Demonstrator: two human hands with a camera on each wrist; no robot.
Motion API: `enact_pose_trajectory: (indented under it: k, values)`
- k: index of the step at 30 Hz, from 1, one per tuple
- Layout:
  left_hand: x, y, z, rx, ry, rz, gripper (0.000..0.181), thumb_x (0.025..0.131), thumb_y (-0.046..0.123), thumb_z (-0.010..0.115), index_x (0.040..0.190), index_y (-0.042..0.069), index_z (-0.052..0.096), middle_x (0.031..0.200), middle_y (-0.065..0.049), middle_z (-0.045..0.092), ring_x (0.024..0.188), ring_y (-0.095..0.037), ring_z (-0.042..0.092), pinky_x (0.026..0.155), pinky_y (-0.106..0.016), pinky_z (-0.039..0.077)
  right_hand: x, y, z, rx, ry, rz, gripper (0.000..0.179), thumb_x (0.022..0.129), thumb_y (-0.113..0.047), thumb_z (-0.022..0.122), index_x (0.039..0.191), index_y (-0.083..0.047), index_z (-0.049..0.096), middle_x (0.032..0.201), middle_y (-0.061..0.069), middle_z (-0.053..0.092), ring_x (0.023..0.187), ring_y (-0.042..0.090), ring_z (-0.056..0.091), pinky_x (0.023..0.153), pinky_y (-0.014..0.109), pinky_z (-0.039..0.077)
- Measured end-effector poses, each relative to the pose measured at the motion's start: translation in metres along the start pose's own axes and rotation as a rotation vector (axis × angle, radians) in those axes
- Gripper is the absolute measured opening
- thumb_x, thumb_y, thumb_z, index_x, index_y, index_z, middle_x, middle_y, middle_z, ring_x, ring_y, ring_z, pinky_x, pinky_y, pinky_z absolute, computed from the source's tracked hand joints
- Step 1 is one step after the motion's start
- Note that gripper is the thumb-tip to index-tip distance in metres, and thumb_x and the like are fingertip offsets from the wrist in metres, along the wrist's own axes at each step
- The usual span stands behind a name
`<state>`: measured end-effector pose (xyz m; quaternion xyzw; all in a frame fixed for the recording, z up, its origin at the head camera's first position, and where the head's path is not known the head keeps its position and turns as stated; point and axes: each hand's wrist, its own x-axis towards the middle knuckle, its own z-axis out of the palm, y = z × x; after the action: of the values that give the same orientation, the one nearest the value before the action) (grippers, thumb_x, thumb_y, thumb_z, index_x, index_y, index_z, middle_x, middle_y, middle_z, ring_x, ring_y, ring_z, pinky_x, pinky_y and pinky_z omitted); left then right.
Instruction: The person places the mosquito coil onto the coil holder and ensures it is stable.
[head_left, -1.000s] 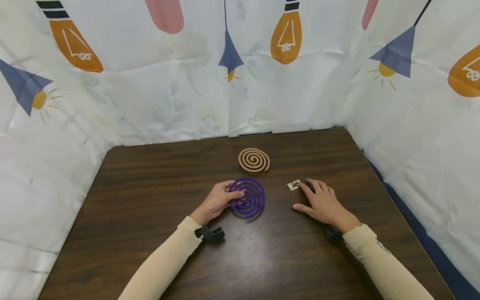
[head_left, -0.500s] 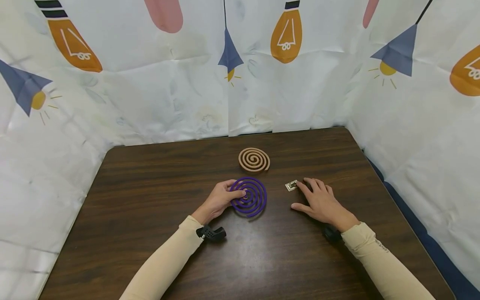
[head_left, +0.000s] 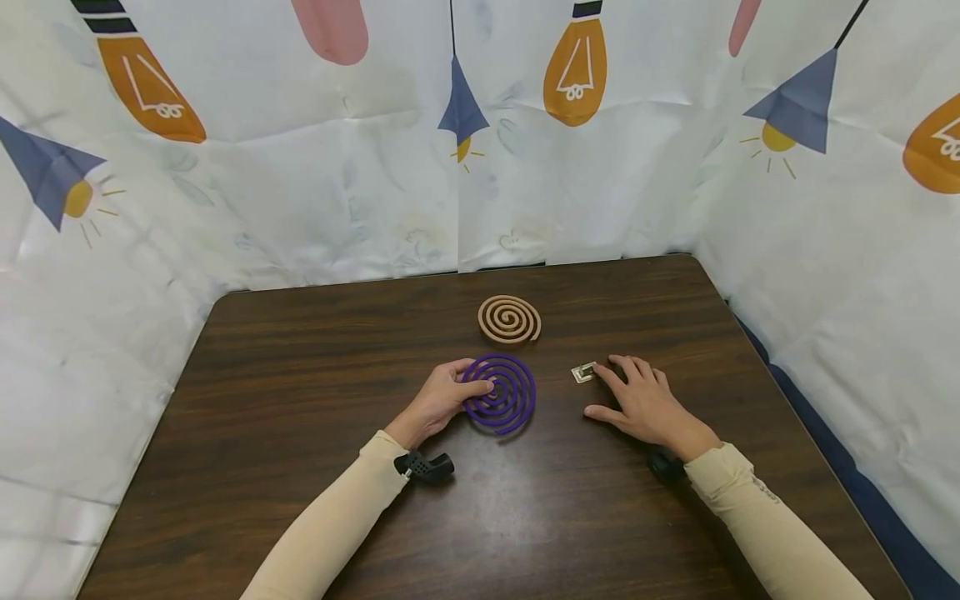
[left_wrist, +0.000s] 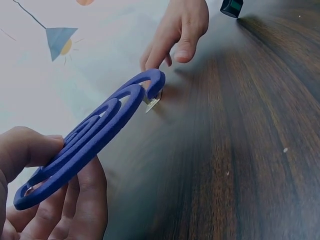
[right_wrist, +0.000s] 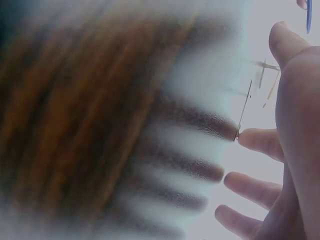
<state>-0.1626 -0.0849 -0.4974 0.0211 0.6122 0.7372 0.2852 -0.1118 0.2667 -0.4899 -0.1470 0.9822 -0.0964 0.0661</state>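
A purple mosquito coil (head_left: 517, 410) is held above the table by my left hand (head_left: 435, 402), its thumb on the upper face and fingers beneath. In the left wrist view the coil (left_wrist: 100, 135) is tilted, its outer end pointing away from the thumb. My right hand (head_left: 647, 404) is spread low over the table, and its index fingertip touches a small flat metal coil stand (head_left: 582, 372) with a cut-out. The right wrist view shows the stand (right_wrist: 243, 110) edge-on as a thin line at that fingertip.
A tan mosquito coil (head_left: 509, 320) lies flat behind the purple one. The dark wooden table (head_left: 300, 350) has its back edge against a white curtain (head_left: 360, 208) printed with lamps and bulbs. A second curtain side stands at the right.
Under the right index finger the metal stand has slid slightly left, then stayed about still. The left hand and purple coil have shifted a little to the right.
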Motion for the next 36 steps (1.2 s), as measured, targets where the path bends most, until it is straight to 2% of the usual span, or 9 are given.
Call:
enact_pose_trajectory:
  k: [22,36]
  values:
    - [0.011,0.001,0.015,0.007,-0.009,0.000,0.033,0.095,0.000,0.070,0.125,-0.004,0.060,0.091,0.002,0.076,0.077,-0.010,0.075,0.071,-0.024,0.063,-0.006,-0.015,0.001,0.012,-0.011,-0.023,0.088,0.092,-0.071,0.061,0.159,-0.017,0.042,0.157,0.022,0.040,0.145,0.048,0.038,0.110,0.074,0.036]
    - [0.016,0.002,0.021,-0.001,-0.023,0.003,0.037,0.095,-0.001,0.068,0.130,-0.007,0.057,0.090,0.005,0.077,0.076,-0.009,0.075,0.070,-0.023,0.063,-0.009,-0.027,0.006,0.000,-0.009,-0.026,0.088,0.092,-0.068,0.063,0.159,-0.015,0.041,0.157,0.022,0.039,0.143,0.048,0.040,0.109,0.072,0.038]
